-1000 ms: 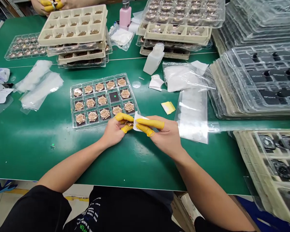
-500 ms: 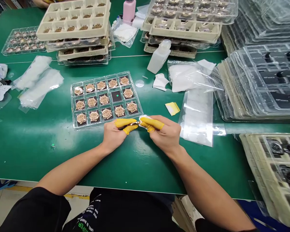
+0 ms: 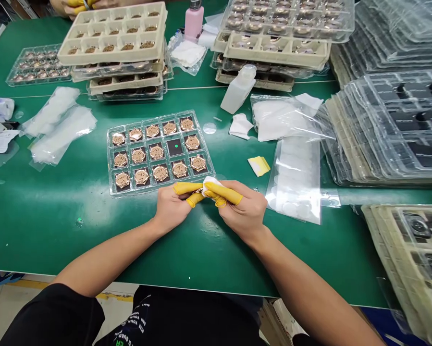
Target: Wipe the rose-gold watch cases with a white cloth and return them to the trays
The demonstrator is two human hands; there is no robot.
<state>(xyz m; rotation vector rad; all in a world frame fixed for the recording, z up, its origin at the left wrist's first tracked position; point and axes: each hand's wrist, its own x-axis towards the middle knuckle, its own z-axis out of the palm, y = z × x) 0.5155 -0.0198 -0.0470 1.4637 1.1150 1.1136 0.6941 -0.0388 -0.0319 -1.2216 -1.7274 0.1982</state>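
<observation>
My left hand (image 3: 172, 204) pinches a small rose-gold watch case (image 3: 199, 191) between thumb and forefinger, both in yellow finger cots. Pressed against that case is a small white wipe (image 3: 209, 181), held by my right hand (image 3: 242, 209), which also wears yellow cots. Both hands meet just in front of a clear plastic tray (image 3: 111, 158) on the green table. The tray holds several rose-gold watch cases in dark pockets; one pocket (image 3: 174, 146) in its middle row is empty.
Stacked beige and clear trays (image 3: 118, 53) stand at the back, more stacks (image 3: 388, 120) at the right. A white squeeze bottle (image 3: 238, 89), a pink bottle (image 3: 194, 20), plastic bags (image 3: 295, 178), a yellow pad (image 3: 259, 166) and wipes lie around. Another person's hands (image 3: 77, 7) show at top left.
The wipe has been drawn in from spread out to folded tight against the case; both hands stay together at the tray's front edge. The camera shifted slightly.
</observation>
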